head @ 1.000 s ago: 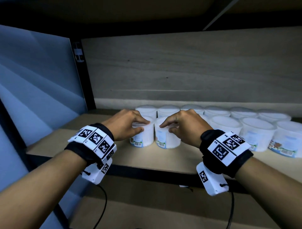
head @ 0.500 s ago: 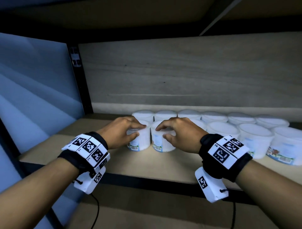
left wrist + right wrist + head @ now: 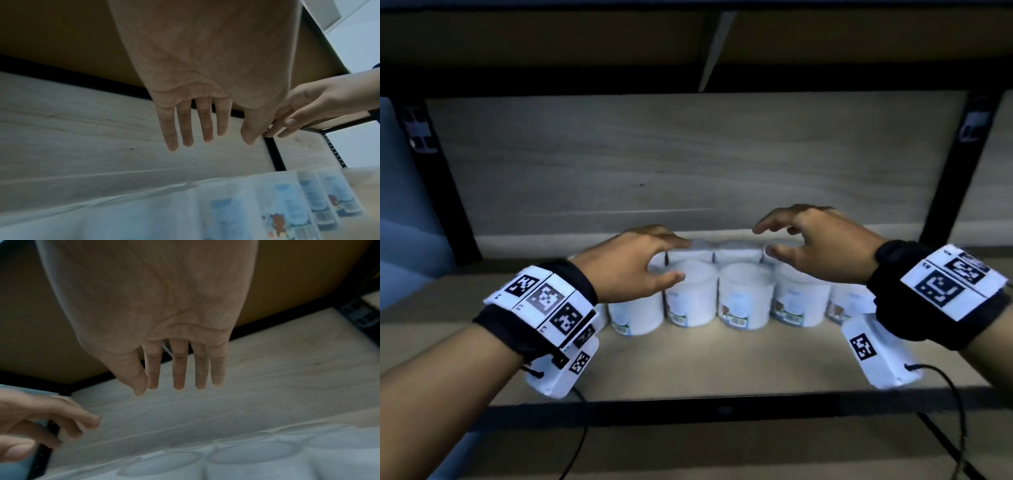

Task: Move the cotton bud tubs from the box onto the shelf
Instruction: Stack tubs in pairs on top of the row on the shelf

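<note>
White tubs [image 3: 691, 296] blurred; left hand [image 3: 631, 265] hides the left ones.

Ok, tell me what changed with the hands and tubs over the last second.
Both hands let go: the left hand and right hand each gripped a front-row tub and have now lifted off, fingers spread, holding nothing. The tubs stay standing in rows on the shelf.

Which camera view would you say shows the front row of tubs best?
The head view: the front row of tubs stands whole along the shelf. The left wrist view shows blurred labels; the right wrist view shows only blurred lids.
</note>
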`<move>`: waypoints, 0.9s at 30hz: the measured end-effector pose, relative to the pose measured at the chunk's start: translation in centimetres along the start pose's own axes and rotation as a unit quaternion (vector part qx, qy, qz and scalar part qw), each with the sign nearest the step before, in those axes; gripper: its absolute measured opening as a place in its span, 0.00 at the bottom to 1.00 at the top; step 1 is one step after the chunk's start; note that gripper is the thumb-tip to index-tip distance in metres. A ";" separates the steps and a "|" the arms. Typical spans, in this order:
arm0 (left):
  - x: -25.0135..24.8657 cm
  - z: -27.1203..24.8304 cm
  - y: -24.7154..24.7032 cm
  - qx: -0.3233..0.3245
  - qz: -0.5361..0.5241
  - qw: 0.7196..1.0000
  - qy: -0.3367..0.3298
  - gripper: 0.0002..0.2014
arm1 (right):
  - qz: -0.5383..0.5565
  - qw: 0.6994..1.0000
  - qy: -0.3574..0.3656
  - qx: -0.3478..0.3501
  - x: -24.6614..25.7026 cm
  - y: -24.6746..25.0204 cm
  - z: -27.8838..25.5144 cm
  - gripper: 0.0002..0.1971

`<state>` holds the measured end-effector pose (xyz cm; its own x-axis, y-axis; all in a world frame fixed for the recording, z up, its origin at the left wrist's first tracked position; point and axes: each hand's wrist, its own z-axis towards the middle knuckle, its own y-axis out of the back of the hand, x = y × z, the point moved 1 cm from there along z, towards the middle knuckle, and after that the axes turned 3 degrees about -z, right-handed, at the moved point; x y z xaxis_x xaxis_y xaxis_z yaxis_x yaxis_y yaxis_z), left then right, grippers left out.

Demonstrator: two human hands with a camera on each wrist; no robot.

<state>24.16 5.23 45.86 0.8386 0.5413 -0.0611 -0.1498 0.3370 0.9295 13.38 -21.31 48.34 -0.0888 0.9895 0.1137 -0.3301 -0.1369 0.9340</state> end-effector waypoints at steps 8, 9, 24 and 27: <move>-7.0 7.7 -3.8 0.027 -0.028 0.997 -0.066 0.29 | -0.053 0.993 -0.093 0.040 -7.8 0.2 -3.5 0.19; -7.7 8.5 -4.3 0.034 -0.032 0.996 -0.072 0.29 | -0.050 0.993 -0.100 0.048 -8.4 0.0 -3.7 0.19; -12.2 13.9 -9.3 0.139 -0.011 0.986 -0.095 0.26 | -0.044 0.987 -0.141 0.062 -11.5 -3.2 -5.5 0.20; -12.2 14.4 -9.1 0.136 -0.018 0.986 -0.091 0.22 | -0.036 0.988 -0.141 0.048 -11.6 -3.3 -5.5 0.18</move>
<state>22.85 -15.49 43.41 0.9249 0.3764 -0.0533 0.0081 0.1207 0.9927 10.30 -32.55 42.12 0.2007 0.9718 0.1235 -0.2335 -0.0750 0.9695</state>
